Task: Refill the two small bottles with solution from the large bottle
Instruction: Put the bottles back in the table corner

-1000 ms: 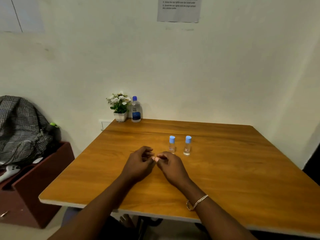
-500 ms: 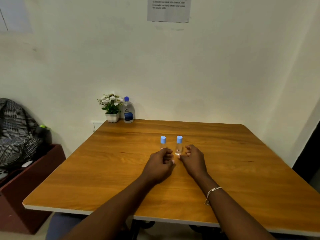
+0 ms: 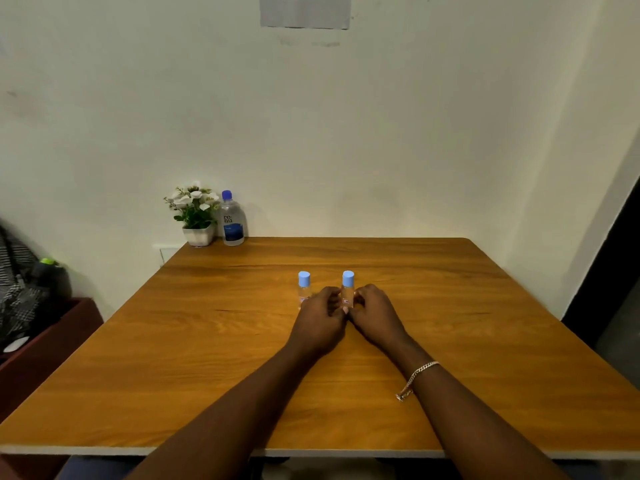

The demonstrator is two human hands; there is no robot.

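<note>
Small bottles: the right one (image 3: 347, 292) stands upright near the middle of the table (image 3: 173, 341), capped in light blue, with both hands curled round its lower half. The left hand (image 3: 320, 322) and right hand (image 3: 375, 315) meet at its base, fingers bent close; whether they truly grip it I cannot tell. The left bottle (image 3: 304, 287) stands just beside it, partly behind the left hand. The big bottle (image 3: 232, 220), blue-capped, stands well apart at the far left corner, next to a potted plant (image 3: 195, 216). A bracelet (image 3: 415, 377) hangs on the right wrist. The wooden tabletop meets a pale wall (image 3: 381, 133) bearing a paper notice (image 3: 304, 12). A dark red box (image 3: 45, 348) with checked cloth (image 3: 14, 285) sits left.
</note>
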